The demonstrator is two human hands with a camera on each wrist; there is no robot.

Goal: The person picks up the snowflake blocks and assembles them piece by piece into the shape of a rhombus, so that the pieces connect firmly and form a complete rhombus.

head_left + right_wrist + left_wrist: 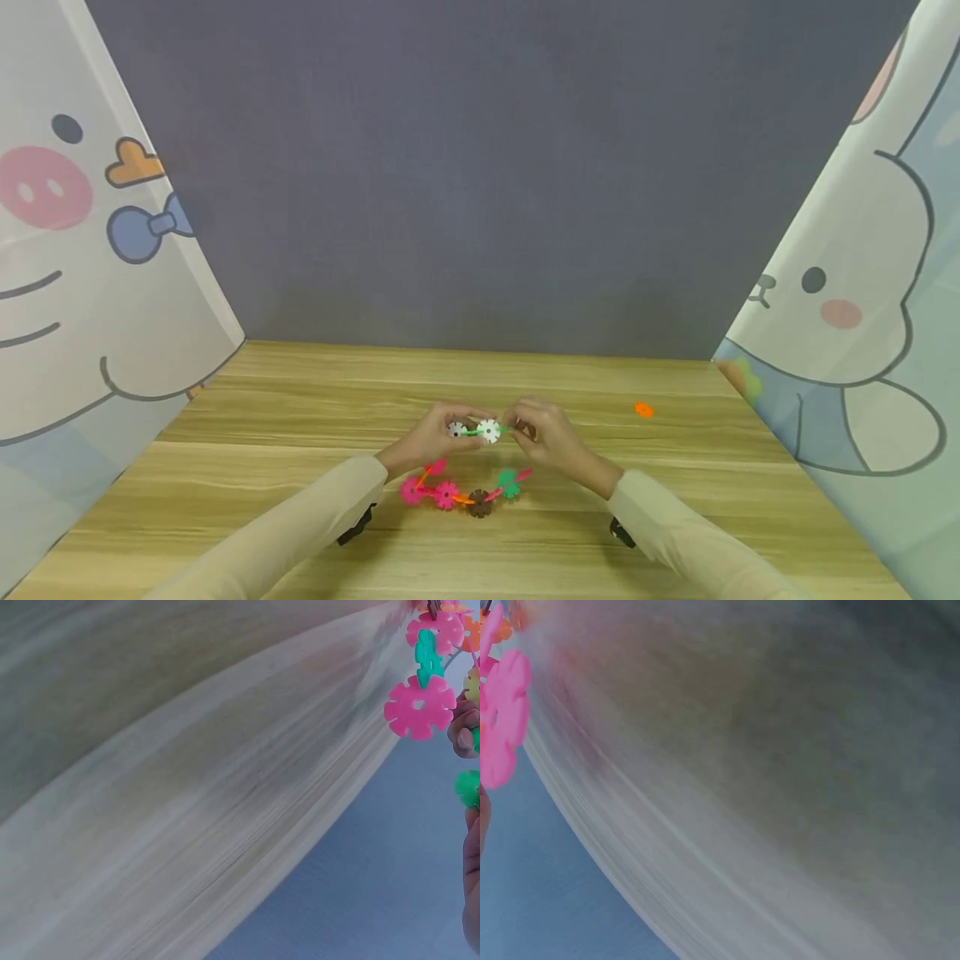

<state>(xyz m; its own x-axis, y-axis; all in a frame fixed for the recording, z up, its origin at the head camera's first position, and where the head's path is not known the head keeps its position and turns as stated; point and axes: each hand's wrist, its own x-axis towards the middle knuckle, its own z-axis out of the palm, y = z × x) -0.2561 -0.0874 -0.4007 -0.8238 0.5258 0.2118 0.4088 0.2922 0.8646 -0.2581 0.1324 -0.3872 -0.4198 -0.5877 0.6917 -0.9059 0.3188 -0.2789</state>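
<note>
In the head view my left hand (433, 435) holds a short run of joined snowflake discs between its thumb and fingers. That run has a white disc (489, 431), a green one edge-on and a paler disc (457, 430). The fingers of my right hand (550, 435) pinch a green snowflake disc (505, 430) at the white disc's right side; they hide part of it. Below both hands lies a curved chain of linked discs, with a pink disc (412, 491), a brown disc (480, 503) and a teal disc (509, 483).
A loose orange disc (643, 409) lies to the right on the wooden table (300, 375). A dark grey panel (480, 183) stands behind the table. Cartoon-printed side panels flank it. In the left wrist view a pink disc (506, 712) shows at the edge.
</note>
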